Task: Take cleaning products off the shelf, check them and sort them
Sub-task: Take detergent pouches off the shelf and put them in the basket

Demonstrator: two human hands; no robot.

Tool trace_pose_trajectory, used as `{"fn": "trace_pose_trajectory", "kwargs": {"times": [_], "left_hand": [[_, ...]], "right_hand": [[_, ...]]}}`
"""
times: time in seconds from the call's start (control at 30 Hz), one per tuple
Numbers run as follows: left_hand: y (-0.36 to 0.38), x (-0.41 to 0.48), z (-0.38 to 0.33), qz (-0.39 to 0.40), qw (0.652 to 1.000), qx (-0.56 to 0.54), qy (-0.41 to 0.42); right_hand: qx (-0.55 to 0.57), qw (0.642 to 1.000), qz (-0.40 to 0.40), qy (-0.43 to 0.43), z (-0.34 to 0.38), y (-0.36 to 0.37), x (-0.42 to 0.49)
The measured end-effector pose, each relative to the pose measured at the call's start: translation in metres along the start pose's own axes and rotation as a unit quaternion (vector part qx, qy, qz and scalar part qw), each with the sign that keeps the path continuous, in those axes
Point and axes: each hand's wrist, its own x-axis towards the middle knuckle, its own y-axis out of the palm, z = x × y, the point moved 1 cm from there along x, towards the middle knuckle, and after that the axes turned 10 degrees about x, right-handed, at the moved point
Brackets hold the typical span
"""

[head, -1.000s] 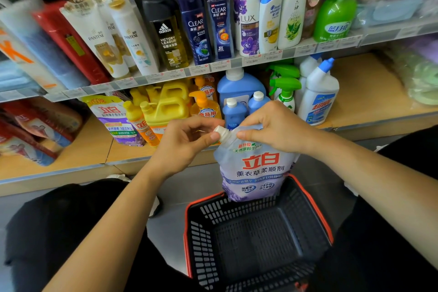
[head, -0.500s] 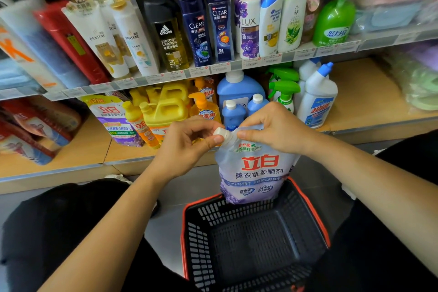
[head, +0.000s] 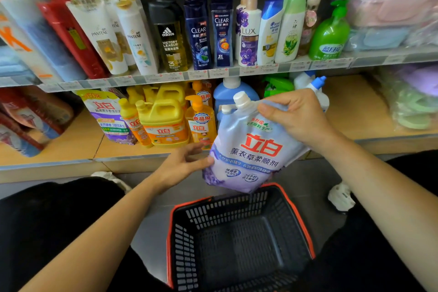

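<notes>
A pale blue and purple refill pouch [head: 251,149] with red characters and a white screw cap hangs tilted above the basket. My right hand [head: 296,118] grips its top edge just right of the cap. My left hand [head: 182,163] is lower, fingers relaxed, its thumb touching the pouch's lower left side. A black basket [head: 296,225] with an orange rim stands on the floor below the pouch and holds nothing that I can see.
The lower shelf [head: 78,144] carries a second refill pouch [head: 107,116], yellow detergent jugs [head: 163,121], an orange pump bottle [head: 200,121], blue bottles and spray bottles. The upper shelf holds shampoo bottles [head: 220,33] and a green pump bottle [head: 329,35]. My knees flank the basket.
My left hand has let go of the cap and dropped to the pouch's lower left side. The pouch has tilted, its cap now uncovered, and my right hand has shifted right.
</notes>
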Motion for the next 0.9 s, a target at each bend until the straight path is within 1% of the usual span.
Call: {"fn": "trace_pose_trajectory", "kwargs": {"times": [0.1,0.17,0.23,0.3,0.43,0.53,0.6,0.7,0.83,0.9], "left_hand": [[0.011,0.002,0.014,0.036,0.998,-0.019,-0.052],[0.023,0.006,0.021,0.047,0.993,-0.067,-0.083],[0.033,0.01,0.021,0.019,0.985,-0.137,-0.099],[0.039,0.014,0.019,-0.032,0.98,-0.176,-0.085],[0.036,0.014,0.019,-0.112,0.975,-0.184,-0.045],[0.032,0.011,0.02,-0.137,0.967,-0.207,-0.052],[0.028,0.007,0.02,-0.147,0.963,-0.217,-0.056],[0.017,-0.002,0.018,-0.157,0.968,-0.188,-0.058],[0.011,-0.021,0.015,-0.16,0.976,-0.128,-0.07],[0.011,-0.032,0.017,-0.14,0.982,-0.101,-0.082]], "right_hand": [[0.013,0.999,-0.027,-0.024,0.007,-0.008,-0.002],[0.02,0.999,-0.045,-0.023,0.009,-0.012,-0.003],[0.019,0.997,-0.069,-0.011,0.008,-0.018,-0.004],[0.026,0.995,-0.096,0.011,0.003,-0.025,-0.006],[0.012,0.988,-0.137,0.068,-0.018,-0.039,-0.01],[-0.042,0.988,-0.121,0.084,-0.033,-0.044,-0.019],[-0.065,0.99,-0.089,0.091,-0.043,-0.045,-0.027],[-0.064,0.991,-0.042,0.113,-0.059,-0.042,-0.043],[-0.014,0.978,-0.021,0.208,-0.08,-0.033,-0.064],[-0.01,0.968,-0.002,0.252,-0.091,-0.028,-0.074]]}}
